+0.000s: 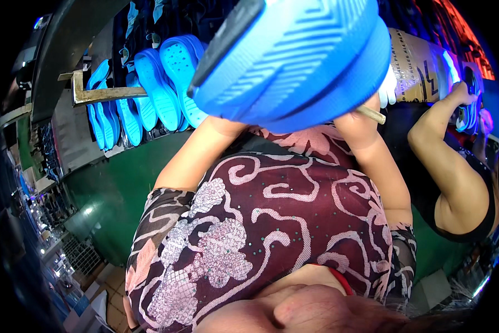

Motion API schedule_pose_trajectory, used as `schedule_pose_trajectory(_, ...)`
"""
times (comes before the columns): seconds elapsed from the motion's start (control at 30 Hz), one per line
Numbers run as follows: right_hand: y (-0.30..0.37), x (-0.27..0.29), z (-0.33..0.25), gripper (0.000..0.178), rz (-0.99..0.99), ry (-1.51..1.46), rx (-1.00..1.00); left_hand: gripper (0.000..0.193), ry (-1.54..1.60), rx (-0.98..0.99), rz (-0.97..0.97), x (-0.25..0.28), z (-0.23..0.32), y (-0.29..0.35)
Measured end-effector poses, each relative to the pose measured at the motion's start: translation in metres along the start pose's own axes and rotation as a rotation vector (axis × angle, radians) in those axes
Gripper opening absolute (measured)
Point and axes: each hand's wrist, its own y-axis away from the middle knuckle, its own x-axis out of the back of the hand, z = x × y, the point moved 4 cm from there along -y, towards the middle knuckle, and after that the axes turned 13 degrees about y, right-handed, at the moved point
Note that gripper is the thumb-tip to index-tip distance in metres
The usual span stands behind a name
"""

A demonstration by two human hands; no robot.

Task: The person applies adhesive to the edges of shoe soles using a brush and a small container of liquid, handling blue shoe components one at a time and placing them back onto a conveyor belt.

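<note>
A blue shoe sole (299, 61) with chevron ridges on its side fills the top middle, held up close to the camera. Dark trim runs along its left edge. My left hand (230, 126) is behind its lower left side; the fingers are hidden, but the hand appears to support it. My right hand (360, 125) sits at the sole's lower right, closed round a thin wooden stick (372, 114) whose end pokes out. What the stick's other end touches is hidden.
Several light blue soles (155, 89) stand in a row on the left, beside a metal bar (108, 95). A green surface (116, 194) lies below them. At the right, another person's bent arm (443, 144) reaches toward blue pieces. A cardboard box (413, 66) stands behind.
</note>
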Motion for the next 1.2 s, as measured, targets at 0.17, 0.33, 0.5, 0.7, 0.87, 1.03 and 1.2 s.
schedule_pose_trajectory(0.17,0.003,0.019,0.012,0.023,-0.002,0.015,-0.025,0.035,0.035,0.046,0.001,0.005,0.012,-0.023)
schedule_pose_trajectory(0.33,0.016,0.039,0.039,0.027,0.112,-0.028,-0.099,0.048,0.461,0.395,0.046,0.030,0.046,-0.059)
schedule_pose_trajectory(0.5,0.038,0.067,0.068,0.023,0.185,0.004,-0.188,0.078,0.941,0.758,-0.424,-0.003,0.073,-0.096)
schedule_pose_trajectory(0.7,0.061,0.073,0.043,0.025,0.287,0.028,-0.350,0.040,1.249,0.685,-0.988,-0.136,0.106,-0.252)
schedule_pose_trajectory(0.87,0.071,0.074,0.050,0.030,0.306,0.067,-0.362,0.058,1.629,0.694,-0.340,-0.250,0.106,-0.396)
schedule_pose_trajectory(1.03,0.080,0.046,0.063,0.025,0.346,-0.150,-0.520,0.050,1.344,0.237,-0.376,-0.176,0.151,-0.293)
schedule_pose_trajectory(1.2,0.078,0.023,0.061,0.031,0.278,-0.218,-0.497,0.035,0.633,0.272,-0.552,-0.042,0.029,-0.166)
